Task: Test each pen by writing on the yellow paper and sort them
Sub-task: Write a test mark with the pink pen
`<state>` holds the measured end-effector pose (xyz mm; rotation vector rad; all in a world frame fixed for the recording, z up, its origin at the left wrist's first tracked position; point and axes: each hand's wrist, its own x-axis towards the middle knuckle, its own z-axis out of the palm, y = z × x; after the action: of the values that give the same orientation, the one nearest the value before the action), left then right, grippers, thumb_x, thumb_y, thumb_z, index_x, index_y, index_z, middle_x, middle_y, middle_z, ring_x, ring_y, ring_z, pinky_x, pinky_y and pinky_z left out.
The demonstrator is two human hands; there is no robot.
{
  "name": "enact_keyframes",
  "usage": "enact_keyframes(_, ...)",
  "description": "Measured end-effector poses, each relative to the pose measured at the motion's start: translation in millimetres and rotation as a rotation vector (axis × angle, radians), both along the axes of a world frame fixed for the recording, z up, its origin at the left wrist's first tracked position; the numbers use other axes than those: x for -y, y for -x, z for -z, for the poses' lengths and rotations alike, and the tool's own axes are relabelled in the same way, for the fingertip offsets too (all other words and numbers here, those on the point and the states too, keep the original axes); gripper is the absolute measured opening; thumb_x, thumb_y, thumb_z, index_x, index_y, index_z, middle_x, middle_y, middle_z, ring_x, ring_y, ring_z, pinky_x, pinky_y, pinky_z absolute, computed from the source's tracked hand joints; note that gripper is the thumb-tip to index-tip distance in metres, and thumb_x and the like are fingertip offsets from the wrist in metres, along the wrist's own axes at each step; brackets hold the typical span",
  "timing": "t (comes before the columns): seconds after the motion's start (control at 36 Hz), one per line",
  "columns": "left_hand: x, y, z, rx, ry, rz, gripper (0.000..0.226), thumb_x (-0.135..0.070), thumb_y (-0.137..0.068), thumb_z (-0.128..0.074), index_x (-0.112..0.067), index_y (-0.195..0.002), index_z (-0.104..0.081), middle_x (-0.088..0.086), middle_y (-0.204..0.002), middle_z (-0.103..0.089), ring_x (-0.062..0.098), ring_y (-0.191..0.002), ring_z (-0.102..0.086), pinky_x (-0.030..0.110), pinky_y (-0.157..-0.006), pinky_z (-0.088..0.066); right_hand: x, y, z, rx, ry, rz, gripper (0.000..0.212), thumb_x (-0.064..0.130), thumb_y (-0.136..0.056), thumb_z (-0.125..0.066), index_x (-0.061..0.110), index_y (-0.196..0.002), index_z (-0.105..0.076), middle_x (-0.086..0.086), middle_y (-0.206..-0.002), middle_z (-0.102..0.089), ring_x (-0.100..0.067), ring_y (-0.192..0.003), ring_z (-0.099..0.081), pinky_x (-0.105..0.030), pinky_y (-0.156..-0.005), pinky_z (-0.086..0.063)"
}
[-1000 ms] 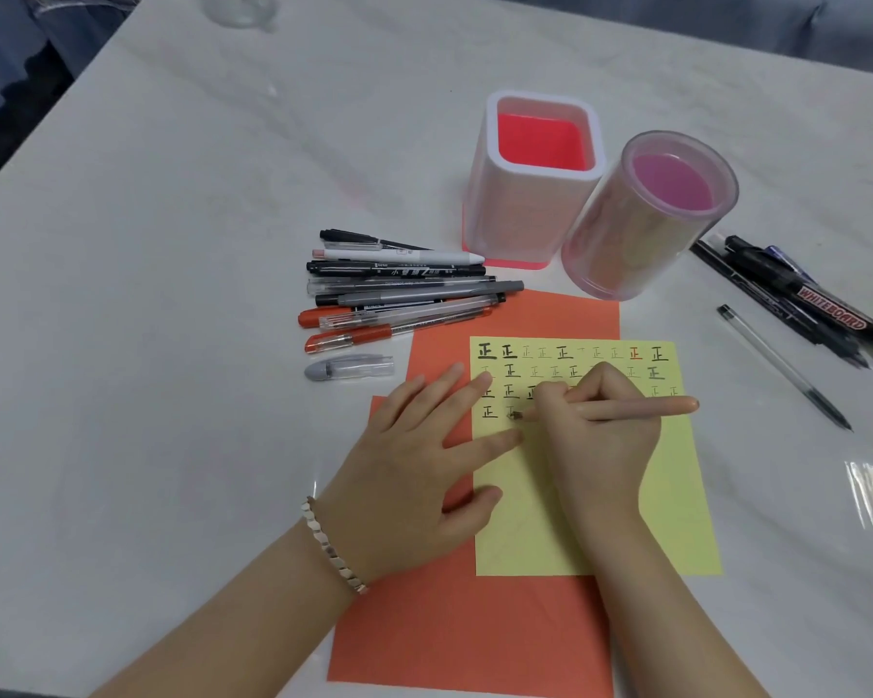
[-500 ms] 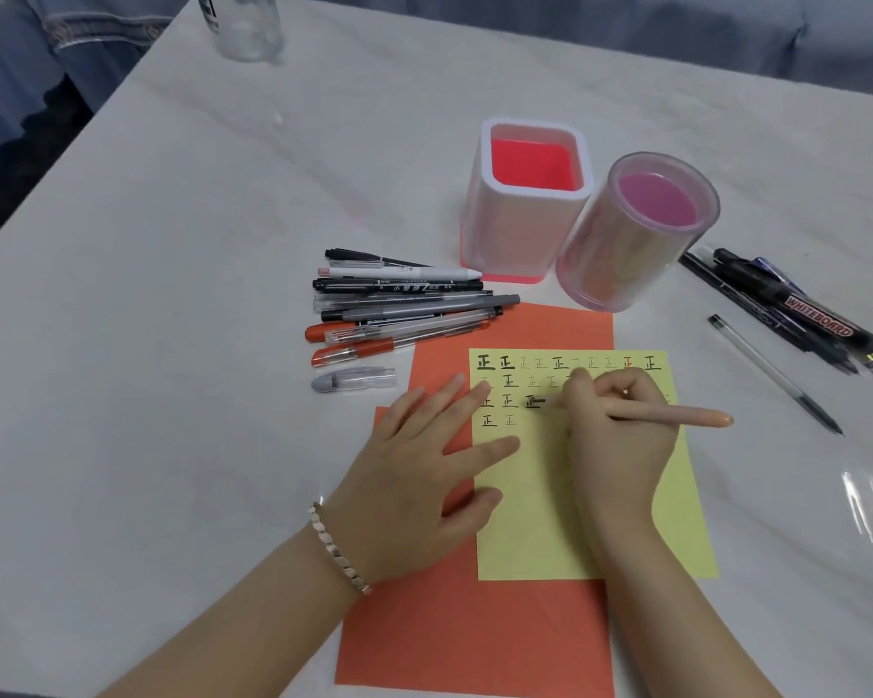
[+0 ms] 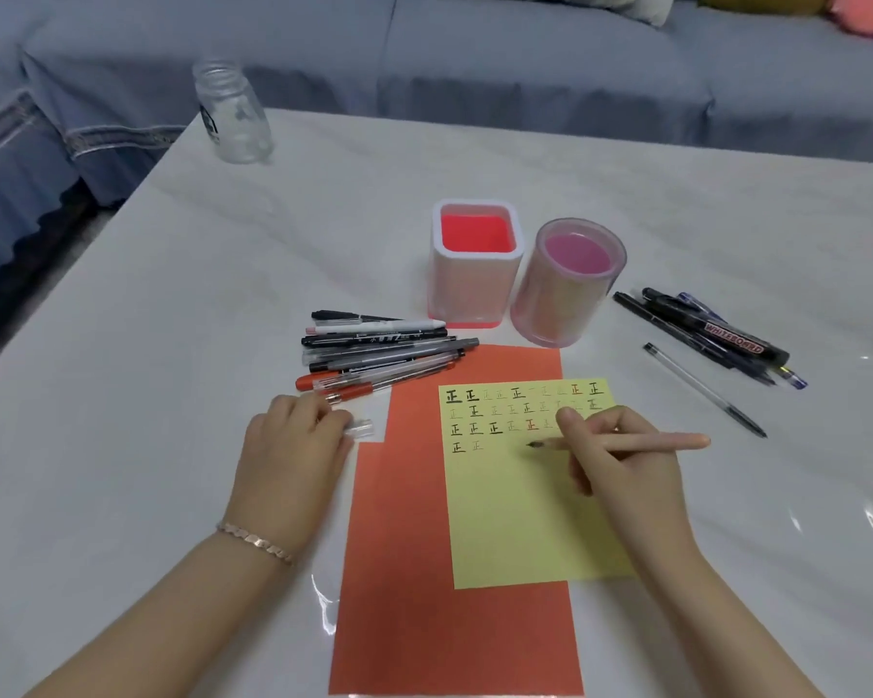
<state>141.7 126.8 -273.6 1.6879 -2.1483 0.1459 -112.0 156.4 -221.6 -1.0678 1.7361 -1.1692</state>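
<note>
A: Pen [image 3: 666, 441] sits gripped in our right hand [image 3: 621, 466], tip at the yellow paper [image 3: 525, 521], 4th row.
B: Our left hand [image 3: 293, 445] pinches the clear cap [image 3: 361, 428]. We bring cap to tip, push straight w/o smudging.

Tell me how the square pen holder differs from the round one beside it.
The square holder has opaque white walls and a red inside; the round holder has translucent pinkish walls and a pink bottom. The square holder is boxy with rounded corners; the round holder is a cylinder. Both stand upright and look empty.
</note>
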Motion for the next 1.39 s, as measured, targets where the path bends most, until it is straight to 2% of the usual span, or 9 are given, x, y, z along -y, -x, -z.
enact_keyframes(0.11, -3.2, 12.7, -8.5, 0.009, -0.073, -0.040, 0.033, -0.031, -0.081, -0.040, -0.014, -0.071, -0.066, 0.003, -0.075, -0.061, 0.026, -0.074, -0.051, 0.033, -0.057, -0.043, -7.3, 0.5, -8.4, 0.137, -0.012, -0.035, 0.032, 0.029, -0.091, -0.052, 0.004, -0.074, -0.058, -0.004, -0.066, -0.072, -0.014, -0.056, -0.059, -0.022, -0.058, -0.049)
enact_keyframes(0.19, -12.6, 32.0, -29.4, -0.289, -0.206, 0.001, 0.028, -0.032, -0.089, -0.042, -0.016, -0.085, -0.065, -0.001, -0.085, -0.064, 0.024, -0.079, -0.059, 0.034, -0.069, -0.046, -11.7, 1.6, -18.2, 0.208, 0.024, -0.014, 0.032, 0.029, -0.093, -0.045, 0.005, -0.076, -0.058, -0.009, -0.066, -0.072, -0.020, -0.058, -0.064, -0.027, -0.058, -0.053)
enact_keyframes(0.31, -26.3, 59.4, -61.5, -0.647, -0.395, 0.146, 0.011, -0.034, -0.091, -0.049, -0.044, -0.093, -0.053, -0.022, -0.094, -0.061, -0.003, -0.088, -0.056, 0.005, -0.073, -0.038, -15.8, 3.6, -33.6, 0.280, 0.104, 0.058, 0.036, 0.029, -0.092, -0.045, 0.002, -0.071, -0.058, -0.011, -0.050, -0.063, -0.019, -0.045, -0.055, -0.022, -0.047, -0.046)
enact_keyframes(0.44, -33.5, 78.8, -77.5, -0.675, -0.391, 0.323, 0.007, -0.049, -0.085, -0.049, -0.051, -0.091, -0.052, -0.025, -0.096, -0.060, -0.006, -0.095, -0.052, 0.005, -0.076, -0.039, -19.0, 7.1, -49.6, 0.334, 0.196, 0.103, 0.043, 0.025, -0.094, -0.042, -0.004, -0.065, -0.057, -0.011, -0.043, -0.057, -0.017, -0.038, -0.049, -0.021, -0.043, -0.044)
enact_keyframes(0.81, -37.8, 98.1, -90.3, -0.659, -0.444, 0.403, 0.020, -0.032, -0.089, -0.054, -0.051, -0.091, -0.048, -0.024, -0.095, -0.056, -0.006, -0.096, -0.048, 0.005, -0.077, -0.036, -26.7, 11.8, -55.7, 0.277, 0.205, 0.095, 0.038, 0.031, -0.085, -0.056, 0.000, -0.063, -0.057, -0.009, -0.041, -0.055, -0.014, -0.037, -0.047, -0.019, -0.044, -0.043)
enact_keyframes(0.94, -38.4, 107.6, -95.8, -0.641, -0.519, 0.491, 0.014, -0.030, -0.095, -0.042, -0.044, -0.093, -0.044, -0.022, -0.084, -0.047, -0.012, -0.081, -0.045, 0.005, -0.069, -0.033, -26.1, 8.1, -51.6, 0.198, 0.160, 0.089, 0.037, 0.034, -0.079, -0.056, 0.015, -0.047, -0.060, 0.004, -0.036, -0.039, -0.003, -0.036, -0.035, -0.010, -0.040, -0.029)
enact_keyframes(1.17, -29.7, 121.8, -99.3, -0.622, -0.599, 0.534, 0.014, -0.042, -0.084, -0.046, -0.031, -0.086, -0.054, -0.009, -0.061, -0.047, 0.003, -0.056, -0.043, 0.016, -0.052, -0.030, -26.1, 13.4, -52.3, 0.227, 0.154, 0.049, 0.038, 0.008, -0.093, -0.048, 0.005, -0.056, -0.057, 0.002, -0.032, -0.037, -0.004, -0.031, -0.031, -0.012, -0.036, -0.027)
enact_keyframes(1.31, -24.2, 129.4, -109.4, -1.096, -1.146, 0.430, 0.022, -0.039, -0.071, -0.058, -0.018, -0.066, -0.062, -0.011, -0.042, -0.037, 0.003, -0.034, -0.024, 0.013, -0.036, -0.022, -23.0, 21.6, -55.0, 0.233, 0.168, -0.069, 0.033, 0.025, -0.074, -0.048, 0.015, -0.045, -0.060, 0.002, -0.032, -0.041, -0.008, -0.029, -0.032, -0.014, -0.035, -0.029)
enact_keyframes(1.39, -18.3, 128.8, -114.8, -1.149, -1.291, 0.426, 0.022, -0.029, -0.082, -0.062, -0.012, -0.068, -0.061, -0.009, -0.041, -0.034, 0.002, -0.032, -0.020, 0.010, -0.035, -0.019, -19.1, 23.0, -54.5, 0.229, 0.149, -0.139, 0.031, 0.025, -0.072, -0.049, 0.019, -0.046, -0.063, 0.000, -0.033, -0.043, -0.007, -0.031, -0.034, -0.015, -0.036, -0.030)
